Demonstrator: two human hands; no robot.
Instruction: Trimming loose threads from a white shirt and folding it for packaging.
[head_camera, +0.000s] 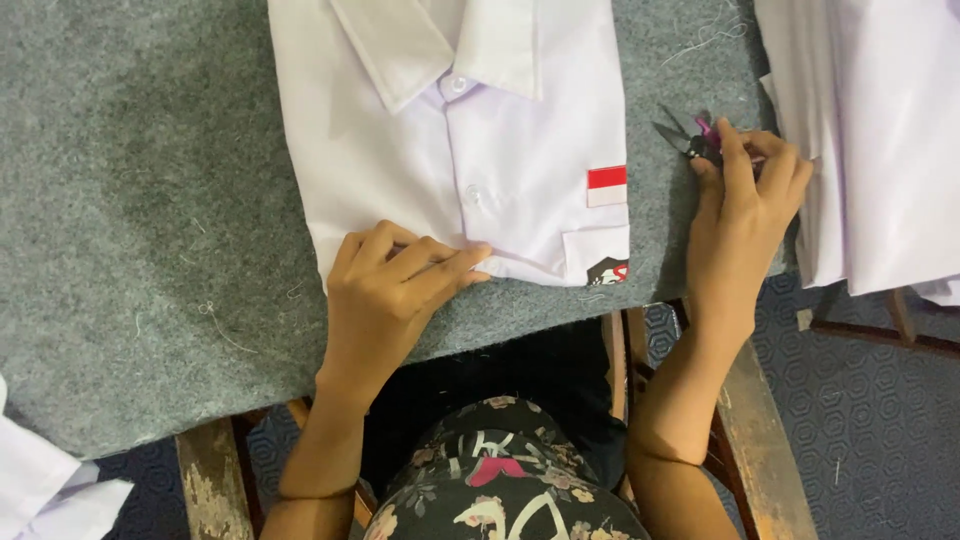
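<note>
Fingers (430, 262) of the left hand (385, 300) lie curled and close together, tips pressed flat on the lower front edge of a folded white shirt (450, 140); they pin the cloth rather than grasp it. Right hand (745, 200) sits at the shirt's right side, fingers bent in and closed around small thread snips (688, 135) with a pink handle part; the dark blades stick out to the left, slightly parted, tips just beside the shirt's edge without touching it that I can tell.

Shirt lies collar-away from the person, buttoned, folded into a rectangle on a grey felt-covered table (150, 230). A red-and-white patch (607, 185) sits above the chest pocket (596, 255) near the shirt's right edge; a dark emblem shows at the pocket's bottom, partly cut off by the fold.

Loose thread scraps (215, 320) lie scattered on the felt to the left, and more near the top right. A stack of further white garments (870, 140) rests at the right, overhanging the table edge. Another bit of white cloth (50, 490) shows at the bottom left corner. Below the table: wooden frame pieces (770, 440), patterned blue floor (870, 420), and the person's floral-print clothing (500, 480).
</note>
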